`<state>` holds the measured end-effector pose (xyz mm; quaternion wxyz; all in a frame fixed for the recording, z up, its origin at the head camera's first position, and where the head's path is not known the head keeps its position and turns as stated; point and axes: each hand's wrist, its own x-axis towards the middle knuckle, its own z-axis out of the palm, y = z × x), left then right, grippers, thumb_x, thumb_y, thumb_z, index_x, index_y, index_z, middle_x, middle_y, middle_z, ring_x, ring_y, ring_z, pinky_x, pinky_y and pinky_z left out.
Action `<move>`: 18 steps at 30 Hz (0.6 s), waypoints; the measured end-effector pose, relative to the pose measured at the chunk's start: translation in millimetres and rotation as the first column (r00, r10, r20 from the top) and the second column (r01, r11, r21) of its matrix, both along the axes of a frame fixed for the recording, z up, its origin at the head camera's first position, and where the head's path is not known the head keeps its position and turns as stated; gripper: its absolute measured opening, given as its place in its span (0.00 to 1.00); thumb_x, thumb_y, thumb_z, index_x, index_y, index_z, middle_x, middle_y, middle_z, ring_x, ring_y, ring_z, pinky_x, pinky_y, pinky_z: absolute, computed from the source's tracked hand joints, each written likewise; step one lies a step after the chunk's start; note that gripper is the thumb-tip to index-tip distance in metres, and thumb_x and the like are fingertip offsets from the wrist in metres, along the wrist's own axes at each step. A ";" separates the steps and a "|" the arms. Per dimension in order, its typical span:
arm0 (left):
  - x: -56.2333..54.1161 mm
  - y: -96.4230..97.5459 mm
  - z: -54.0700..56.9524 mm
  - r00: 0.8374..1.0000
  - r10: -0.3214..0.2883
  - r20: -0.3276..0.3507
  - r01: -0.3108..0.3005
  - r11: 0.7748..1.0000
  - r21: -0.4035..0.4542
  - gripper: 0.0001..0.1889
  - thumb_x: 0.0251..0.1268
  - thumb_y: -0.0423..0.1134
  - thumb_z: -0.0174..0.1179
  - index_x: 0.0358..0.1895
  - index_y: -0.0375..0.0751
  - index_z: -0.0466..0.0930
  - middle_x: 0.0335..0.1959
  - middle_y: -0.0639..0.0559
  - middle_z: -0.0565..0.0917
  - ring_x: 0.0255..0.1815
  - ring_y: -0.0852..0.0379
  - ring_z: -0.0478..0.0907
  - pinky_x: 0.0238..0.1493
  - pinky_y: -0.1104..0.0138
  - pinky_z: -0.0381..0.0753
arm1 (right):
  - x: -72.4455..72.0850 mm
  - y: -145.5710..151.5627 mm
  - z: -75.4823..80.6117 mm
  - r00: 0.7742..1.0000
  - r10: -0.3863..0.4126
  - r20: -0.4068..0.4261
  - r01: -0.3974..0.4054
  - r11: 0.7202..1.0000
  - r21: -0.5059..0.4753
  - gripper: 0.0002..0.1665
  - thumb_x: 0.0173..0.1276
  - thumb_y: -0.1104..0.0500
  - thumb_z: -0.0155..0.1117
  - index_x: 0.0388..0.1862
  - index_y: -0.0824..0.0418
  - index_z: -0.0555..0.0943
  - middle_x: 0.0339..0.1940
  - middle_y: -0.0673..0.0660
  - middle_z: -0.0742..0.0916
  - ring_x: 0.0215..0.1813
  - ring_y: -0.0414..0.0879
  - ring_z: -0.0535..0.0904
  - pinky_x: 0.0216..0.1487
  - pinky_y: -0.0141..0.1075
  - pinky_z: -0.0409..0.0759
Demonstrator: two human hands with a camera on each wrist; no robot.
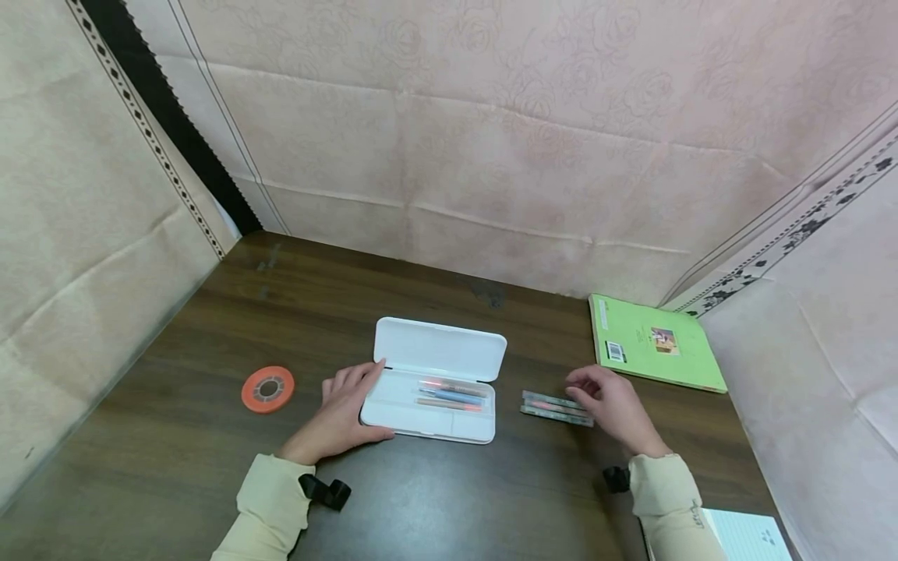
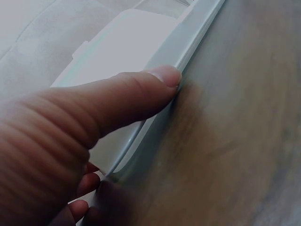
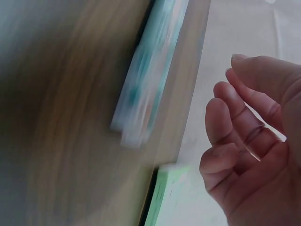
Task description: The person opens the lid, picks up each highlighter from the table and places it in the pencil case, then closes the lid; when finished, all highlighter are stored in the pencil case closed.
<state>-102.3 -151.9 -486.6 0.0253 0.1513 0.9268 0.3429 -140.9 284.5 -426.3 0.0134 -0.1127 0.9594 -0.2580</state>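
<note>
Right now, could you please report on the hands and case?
Left hand gripping open white case. Right hand empty. Only slim items between right hand and case.

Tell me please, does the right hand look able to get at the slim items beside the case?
Probably yes: the right hand is empty, close to the slim items, with nothing visible between. The left hand is away, holding the case.

A brown table (image 1: 435, 499) bears case (image 1: 394, 405), ring (image 1: 252, 394), slim packets (image 1: 557, 408), book (image 1: 631, 331), notebook (image 1: 747, 536).
</note>
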 end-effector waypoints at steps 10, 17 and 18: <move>0.2 -1.9 -0.4 1.000 0.003 0.010 -0.003 1.000 0.000 0.58 0.46 0.57 0.76 0.79 0.44 0.52 0.72 0.41 0.64 0.67 0.42 0.56 0.55 0.50 0.51 | 2.4 33.9 -13.3 1.000 -0.002 -0.001 0.002 0.997 0.080 0.07 0.66 0.60 0.68 0.43 0.57 0.86 0.39 0.52 0.84 0.34 0.42 0.73 0.35 0.33 0.73; 0.2 -0.8 -0.7 1.000 0.001 0.017 -0.001 1.000 0.006 0.58 0.46 0.57 0.76 0.79 0.44 0.51 0.72 0.41 0.64 0.68 0.42 0.56 0.56 0.50 0.50 | -1.5 34.3 -19.8 0.999 0.030 0.024 -0.032 0.996 0.080 0.06 0.67 0.61 0.67 0.42 0.57 0.86 0.39 0.51 0.84 0.35 0.41 0.74 0.36 0.33 0.74; 0.2 -0.5 -0.5 1.000 -0.001 0.013 0.001 1.000 0.006 0.58 0.46 0.57 0.76 0.79 0.44 0.51 0.72 0.41 0.64 0.67 0.41 0.56 0.56 0.50 0.51 | -2.0 34.3 -20.1 0.999 0.031 0.030 -0.034 0.996 0.081 0.05 0.67 0.61 0.67 0.41 0.56 0.86 0.39 0.51 0.84 0.35 0.41 0.74 0.37 0.34 0.74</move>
